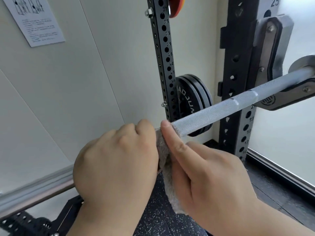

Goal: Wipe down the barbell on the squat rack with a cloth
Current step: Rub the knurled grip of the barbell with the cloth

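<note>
A silver knurled barbell [221,110] runs from the lower left up to the right, where it lies in a hook on the black squat rack upright [238,68]. A grey fluffy cloth [166,167] is wrapped over the bar in the middle and hangs below it. My left hand [115,160] curls round the bar just left of the cloth. My right hand [209,174] holds the cloth against the bar, thumb stretched along the top and fingers underneath.
A second black upright [163,53] with numbered holes stands behind, with black weight plates [192,99] stored on it. White wall panels with a paper notice [36,19] are at left. Dark speckled floor [158,215] lies below.
</note>
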Demonstrator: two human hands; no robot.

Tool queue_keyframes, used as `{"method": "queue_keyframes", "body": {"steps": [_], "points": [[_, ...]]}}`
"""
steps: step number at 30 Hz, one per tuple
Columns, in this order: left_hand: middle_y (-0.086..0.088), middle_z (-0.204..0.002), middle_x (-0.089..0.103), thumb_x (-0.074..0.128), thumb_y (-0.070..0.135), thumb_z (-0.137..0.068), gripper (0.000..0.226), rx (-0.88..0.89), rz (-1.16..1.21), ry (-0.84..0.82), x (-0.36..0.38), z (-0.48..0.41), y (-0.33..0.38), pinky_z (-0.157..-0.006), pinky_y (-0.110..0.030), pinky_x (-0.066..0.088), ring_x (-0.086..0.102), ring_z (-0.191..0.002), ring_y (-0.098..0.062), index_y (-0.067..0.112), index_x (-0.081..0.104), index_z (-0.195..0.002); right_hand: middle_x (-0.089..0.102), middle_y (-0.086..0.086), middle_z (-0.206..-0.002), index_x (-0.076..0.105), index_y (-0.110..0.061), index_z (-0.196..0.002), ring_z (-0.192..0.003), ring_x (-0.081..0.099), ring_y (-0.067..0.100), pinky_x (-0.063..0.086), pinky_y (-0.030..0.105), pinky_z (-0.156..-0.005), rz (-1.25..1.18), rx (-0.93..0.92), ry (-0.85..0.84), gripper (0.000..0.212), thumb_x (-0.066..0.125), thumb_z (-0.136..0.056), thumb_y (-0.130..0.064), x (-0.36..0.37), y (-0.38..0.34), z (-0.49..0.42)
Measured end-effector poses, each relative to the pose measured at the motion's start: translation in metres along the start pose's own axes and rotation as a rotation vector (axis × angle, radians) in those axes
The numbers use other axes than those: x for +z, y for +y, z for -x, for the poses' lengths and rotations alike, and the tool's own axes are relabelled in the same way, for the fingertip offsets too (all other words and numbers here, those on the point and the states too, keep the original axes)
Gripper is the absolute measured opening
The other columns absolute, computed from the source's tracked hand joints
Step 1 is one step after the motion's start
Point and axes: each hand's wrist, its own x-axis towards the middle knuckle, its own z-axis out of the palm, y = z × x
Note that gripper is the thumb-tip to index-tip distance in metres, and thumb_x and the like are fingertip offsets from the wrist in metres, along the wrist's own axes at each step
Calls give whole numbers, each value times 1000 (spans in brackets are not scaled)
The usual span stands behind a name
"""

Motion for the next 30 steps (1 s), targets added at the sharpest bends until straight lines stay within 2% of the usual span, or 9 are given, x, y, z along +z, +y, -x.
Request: {"method": "queue_keyframes", "body": {"steps": [2,6,11,15,18,22,24,27,30], "points": [[-2,-52,42,91,16,-54,56,25,-83,55,-7,3,0,-53,-28,14,32,-45,-25,20,36,-66,43,-8,-61,47,-26,-147,-44,36,19,36,30,-36,49,-3,-5,48,32,-102,-30,-5,3,-1],[-1,-51,32,90,12,-51,60,-3,-87,-1,-6,1,1,-53,-28,18,24,-45,-20,19,33,-65,36,-16,-61,50,-23,-146,-43,35,11,31,27,-36,46,124,26,50,42,-97,-28,-13,16,-11],[-3,-52,36,89,10,-47,60,47,-113,45,-8,6,2,-54,-30,13,22,-50,-22,19,34,-68,47,-7,-62,45,-19,-149,-45,38,17,37,32,-37,-66,-3,-29,48,36,-103,-32,0,0,1],[-2,-59,38,84,7,-64,49,70,-167,156,-4,8,-2,-57,-33,14,29,-53,-25,20,38,-72,45,-13,-62,44,-16,-149,-43,35,10,30,24,-37,40,18,5,49,43,-102,-27,-10,19,-6],[-1,-61,40,80,5,-70,40,77,-242,251,0,11,-5,-56,-35,19,39,-53,-27,20,44,-73,41,-14,-61,40,-18,-152,-42,38,13,33,29,-35,-14,94,-5,56,46,-97,-27,-9,13,-3],[-3,-62,43,80,6,-74,35,70,-243,309,0,15,-4,-58,-37,20,45,-54,-28,20,47,-73,52,-8,-64,36,-25,-154,-45,43,18,39,32,-38,-32,12,-87,53,40,-102,-31,-5,3,5],[-2,-63,44,77,3,-71,32,72,-206,263,-3,15,-3,-58,-37,20,46,-55,-28,19,50,-75,44,-12,-60,39,-24,-153,-42,38,14,34,28,-35,47,45,-69,51,36,-102,-31,-13,12,-2],[-1,-60,42,79,6,-68,36,62,-127,107,-12,11,0,-56,-32,17,38,-52,-26,19,46,-75,32,-18,-60,42,-23,-151,-42,33,7,27,23,-36,44,118,-27,54,41,-98,-31,-17,14,-6],[2,-52,41,87,20,-61,49,41,-105,-86,-23,4,4,-51,-25,12,28,-47,-22,22,38,-67,53,-13,-63,38,-30,-152,-46,45,12,40,31,-38,-74,56,-61,53,39,-100,-34,-8,1,-2]]}}
